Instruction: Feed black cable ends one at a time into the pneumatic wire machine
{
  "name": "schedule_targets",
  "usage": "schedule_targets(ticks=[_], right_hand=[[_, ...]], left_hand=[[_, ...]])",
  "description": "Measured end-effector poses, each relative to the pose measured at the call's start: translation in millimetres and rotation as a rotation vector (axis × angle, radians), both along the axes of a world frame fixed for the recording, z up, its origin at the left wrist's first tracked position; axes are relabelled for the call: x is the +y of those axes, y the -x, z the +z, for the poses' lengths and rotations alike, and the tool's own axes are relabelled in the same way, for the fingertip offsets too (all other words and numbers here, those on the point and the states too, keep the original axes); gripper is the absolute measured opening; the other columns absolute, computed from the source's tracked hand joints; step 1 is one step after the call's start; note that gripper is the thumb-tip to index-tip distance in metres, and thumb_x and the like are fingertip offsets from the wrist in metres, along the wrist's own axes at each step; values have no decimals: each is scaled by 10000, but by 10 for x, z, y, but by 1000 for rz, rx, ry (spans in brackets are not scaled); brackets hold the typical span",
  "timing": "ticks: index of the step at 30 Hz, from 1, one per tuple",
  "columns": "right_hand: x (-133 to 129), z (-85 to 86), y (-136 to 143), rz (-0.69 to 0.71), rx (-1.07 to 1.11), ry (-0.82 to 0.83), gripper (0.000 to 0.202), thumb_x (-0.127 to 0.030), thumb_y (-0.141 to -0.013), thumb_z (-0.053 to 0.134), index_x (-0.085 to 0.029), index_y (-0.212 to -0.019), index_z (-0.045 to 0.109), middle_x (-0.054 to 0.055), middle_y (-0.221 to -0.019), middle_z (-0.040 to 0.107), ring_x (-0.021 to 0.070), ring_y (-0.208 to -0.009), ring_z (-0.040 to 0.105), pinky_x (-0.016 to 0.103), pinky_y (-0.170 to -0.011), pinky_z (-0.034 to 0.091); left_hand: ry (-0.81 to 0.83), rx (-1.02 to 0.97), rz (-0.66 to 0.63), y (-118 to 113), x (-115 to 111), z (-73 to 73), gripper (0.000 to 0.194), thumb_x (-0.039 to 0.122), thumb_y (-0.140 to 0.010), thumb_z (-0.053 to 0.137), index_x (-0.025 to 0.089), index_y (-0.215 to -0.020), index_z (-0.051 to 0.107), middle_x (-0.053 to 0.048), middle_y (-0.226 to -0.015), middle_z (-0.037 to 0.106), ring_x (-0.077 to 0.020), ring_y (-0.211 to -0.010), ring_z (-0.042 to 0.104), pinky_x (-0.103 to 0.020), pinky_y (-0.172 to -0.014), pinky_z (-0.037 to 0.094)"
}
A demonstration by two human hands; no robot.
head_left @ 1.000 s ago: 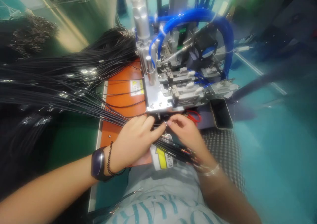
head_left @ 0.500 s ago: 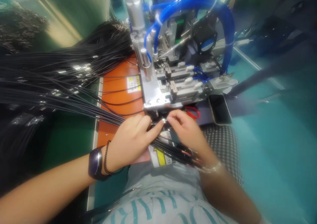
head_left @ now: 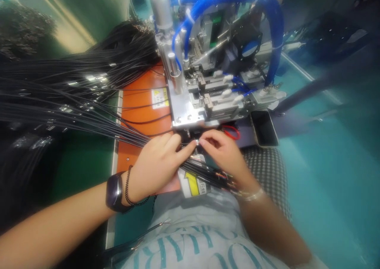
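My left hand (head_left: 160, 164) is closed around a bundle of black cables (head_left: 204, 174), whose stripped ends with coloured wires come out toward my right wrist. Its index finger reaches to a small shiny metal piece (head_left: 197, 142) at the machine's front edge. From the other side, my right hand (head_left: 222, 150) pinches at this same piece, thumb and index finger together. The metal plate of the machine (head_left: 185, 112) lies just beyond both hands. Below the fingers a label with a yellow arrow (head_left: 192, 184) shows beside the cables.
An orange surface (head_left: 142, 110) carries several single cables and a warning label. A large mass of black cables (head_left: 118, 51) spreads over the left. Blue hoses (head_left: 276, 35) arch above the machine. A phone (head_left: 265, 128) lies at the right, near a red loop (head_left: 231, 132).
Both hands stay at the metal piece, with my right fingertips shifted very slightly. The whole view has moved a little.
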State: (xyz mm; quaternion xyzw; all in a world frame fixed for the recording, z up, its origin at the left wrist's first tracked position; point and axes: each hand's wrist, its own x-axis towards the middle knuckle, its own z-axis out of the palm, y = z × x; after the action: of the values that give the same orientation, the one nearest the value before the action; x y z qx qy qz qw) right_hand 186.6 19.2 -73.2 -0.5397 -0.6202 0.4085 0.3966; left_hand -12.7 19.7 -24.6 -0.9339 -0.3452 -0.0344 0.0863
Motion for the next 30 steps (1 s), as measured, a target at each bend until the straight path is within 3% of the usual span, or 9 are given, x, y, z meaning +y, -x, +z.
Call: schedule_targets(ticks=[10,25,30], right_hand=[[-6,-67,52,-21,-14,-90,60,-171,-824,549,-192,-770,566,-24,-684,517,116,-635,472,234,-591,376],[-22,-96,68,23,43,-46,60,-198,-851,499,-187,-806,537,-14,-716,509,117,-640,471,236,-591,381],[-11,-64,83,1,167,119,78,-246,-849,495,-188,-810,530,-17,-732,512,115,-638,472,238,-588,390]], left_hand=[[0,34,2,-14,-8,16,393,199,-905,401,238,-1289,474,-59,-880,481,-192,-740,431,-318,-610,345],[-21,60,-13,-15,-17,23,401,197,-890,423,227,-1285,483,-66,-874,472,-199,-738,431,-323,-614,350],[0,111,2,-45,-23,57,443,168,-857,443,223,-1297,465,-67,-871,465,-206,-736,441,-328,-616,364]])
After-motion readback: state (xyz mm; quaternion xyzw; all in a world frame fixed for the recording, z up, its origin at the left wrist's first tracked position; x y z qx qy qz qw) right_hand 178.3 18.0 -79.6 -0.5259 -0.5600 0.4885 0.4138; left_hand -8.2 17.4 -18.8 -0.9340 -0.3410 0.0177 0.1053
